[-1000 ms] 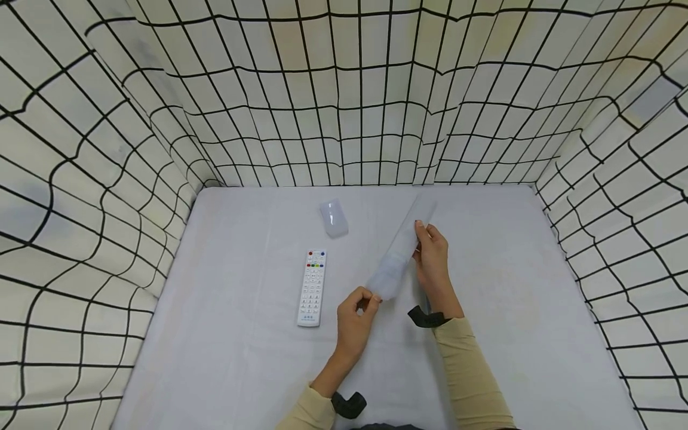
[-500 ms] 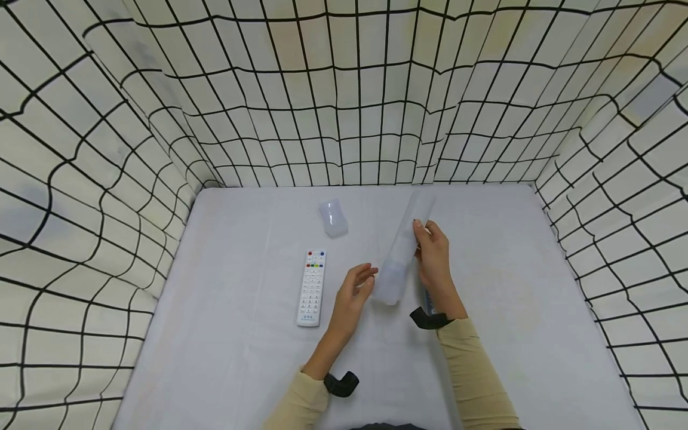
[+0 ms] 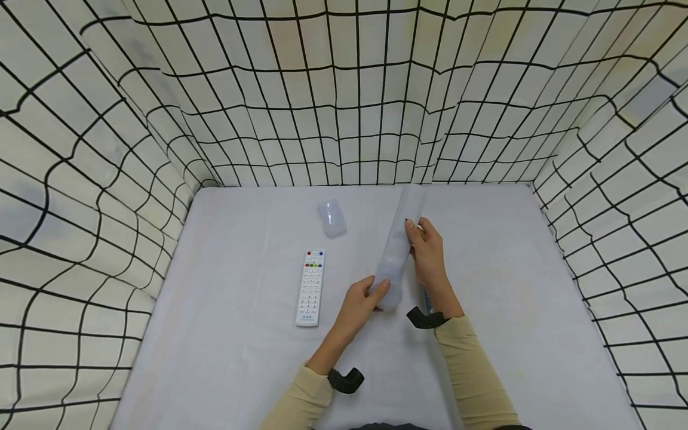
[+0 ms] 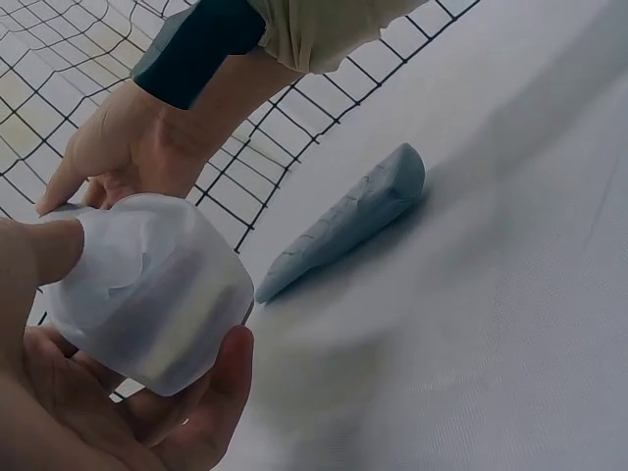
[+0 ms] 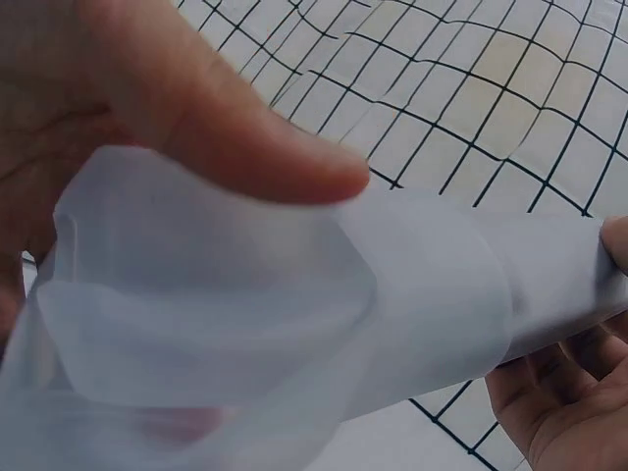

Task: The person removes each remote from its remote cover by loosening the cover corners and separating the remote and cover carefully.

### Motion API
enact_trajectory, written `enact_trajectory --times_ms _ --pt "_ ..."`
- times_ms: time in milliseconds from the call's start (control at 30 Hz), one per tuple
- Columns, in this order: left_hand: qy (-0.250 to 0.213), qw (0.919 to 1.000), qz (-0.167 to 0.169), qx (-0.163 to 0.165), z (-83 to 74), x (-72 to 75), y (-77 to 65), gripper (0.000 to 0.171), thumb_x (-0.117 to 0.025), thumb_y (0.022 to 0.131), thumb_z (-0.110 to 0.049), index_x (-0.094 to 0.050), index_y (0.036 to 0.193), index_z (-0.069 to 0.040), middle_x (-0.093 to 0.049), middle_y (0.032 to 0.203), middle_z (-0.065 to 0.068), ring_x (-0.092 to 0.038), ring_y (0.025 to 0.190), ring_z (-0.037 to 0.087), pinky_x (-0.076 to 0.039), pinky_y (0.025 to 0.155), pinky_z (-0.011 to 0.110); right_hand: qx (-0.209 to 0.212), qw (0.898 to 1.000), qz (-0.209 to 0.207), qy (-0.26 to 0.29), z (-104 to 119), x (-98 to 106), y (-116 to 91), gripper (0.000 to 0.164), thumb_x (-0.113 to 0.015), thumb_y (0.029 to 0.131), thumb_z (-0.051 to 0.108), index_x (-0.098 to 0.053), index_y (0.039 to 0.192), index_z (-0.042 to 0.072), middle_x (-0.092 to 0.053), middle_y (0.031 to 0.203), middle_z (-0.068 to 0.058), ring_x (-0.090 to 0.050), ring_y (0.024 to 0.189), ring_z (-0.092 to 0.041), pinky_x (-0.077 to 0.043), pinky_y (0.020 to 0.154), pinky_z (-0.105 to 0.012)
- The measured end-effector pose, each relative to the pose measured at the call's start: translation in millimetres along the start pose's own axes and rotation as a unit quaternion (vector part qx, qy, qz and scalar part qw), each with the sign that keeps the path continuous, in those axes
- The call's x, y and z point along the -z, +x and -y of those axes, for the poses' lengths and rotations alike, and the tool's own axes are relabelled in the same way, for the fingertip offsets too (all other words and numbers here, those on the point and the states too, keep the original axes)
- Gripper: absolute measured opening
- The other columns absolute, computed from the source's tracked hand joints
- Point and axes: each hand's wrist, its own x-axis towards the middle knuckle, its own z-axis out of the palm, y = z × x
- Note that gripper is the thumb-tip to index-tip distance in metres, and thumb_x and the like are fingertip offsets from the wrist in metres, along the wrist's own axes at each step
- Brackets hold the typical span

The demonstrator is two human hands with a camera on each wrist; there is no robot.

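A long, limp sleeve [image 3: 395,254] of translucent plastic slants across the right of centre in the head view. My left hand [image 3: 357,303] pinches its near end, thumb on top and fingers beneath. Farther up, my right hand [image 3: 428,254] pinches its right edge between thumb and fingers. Seen end-on in the left wrist view, the sleeve [image 4: 157,294] bulges between my left thumb and fingers. Loose, folded plastic [image 5: 226,294] fills the right wrist view beneath my right thumb. What is inside the sleeve cannot be told.
A white remote control [image 3: 310,289] with several buttons lies left of my hands. Behind it is a small translucent plastic piece [image 3: 332,218]. Another remote control [image 4: 348,221] lies by my right forearm, mostly hidden in the head view. Black-grid walls [image 3: 360,119] surround the white table [image 3: 231,286].
My left hand let go of the sleeve's near end, opened, then took hold of it again. The sleeve has swung more upright and shifted slightly left with my right hand.
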Motion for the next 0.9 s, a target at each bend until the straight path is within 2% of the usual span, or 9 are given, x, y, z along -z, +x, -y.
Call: enact_trajectory --times_ms 233,433,700,833,900 --pt "0.021 0.9992 -0.029 -0.017 -1.6 -2.8 -1.0 0.041 -0.061 0.106 -0.039 -0.074 0.112 -0.001 -0.077 0.100 0.015 -0.064 0.076 0.011 -0.057 0.065 0.027 0.005 1.000 0.000 0.000 1.5 -1.6 3.1 0.022 -0.057 0.109 0.026 -0.059 0.124 0.009 -0.074 0.093 0.007 -0.067 0.084 -0.008 -0.056 0.072 -0.023" --pt "0.032 0.9984 -0.043 -0.016 -5.1 -3.7 0.4 0.037 -0.060 0.107 -0.036 -0.073 0.107 -0.001 -0.076 0.094 0.014 -0.065 0.072 0.010 -0.058 0.062 0.026 -0.010 1.000 -0.014 0.009 4.3 -0.6 5.4 0.019 -0.057 0.109 0.027 -0.058 0.118 0.010 -0.070 0.088 0.008 -0.066 0.080 -0.006 -0.054 0.070 -0.023" --pt "0.014 0.9992 -0.035 -0.016 -5.5 -7.0 -2.1 0.038 -0.058 0.108 -0.035 -0.073 0.109 0.000 -0.077 0.095 0.015 -0.067 0.074 0.011 -0.058 0.062 0.027 -0.024 0.998 -0.040 0.040 5.4 2.5 9.5 0.016 -0.061 0.107 0.028 -0.059 0.108 0.011 -0.070 0.083 0.008 -0.064 0.072 -0.005 -0.051 0.063 -0.021" --pt "0.018 0.9995 -0.023 -0.010 -1.0 -8.6 -8.4 0.037 -0.058 0.107 -0.035 -0.073 0.107 -0.001 -0.076 0.092 0.013 -0.064 0.074 0.010 -0.058 0.064 0.030 -0.026 0.997 -0.059 0.053 7.1 12.2 13.7 0.019 -0.059 0.107 0.032 -0.055 0.103 0.013 -0.060 0.077 0.008 -0.054 0.065 -0.005 -0.041 0.057 -0.020" --pt "0.024 0.9997 -0.011 0.000 4.4 -8.6 -13.1 0.037 -0.057 0.108 -0.035 -0.073 0.107 -0.001 -0.075 0.092 0.012 -0.064 0.075 0.009 -0.058 0.065 0.031 -0.017 0.995 -0.077 0.058 10.9 19.1 14.6 0.020 -0.058 0.107 0.033 -0.057 0.108 0.014 -0.060 0.082 0.006 -0.053 0.066 -0.006 -0.037 0.055 -0.021"
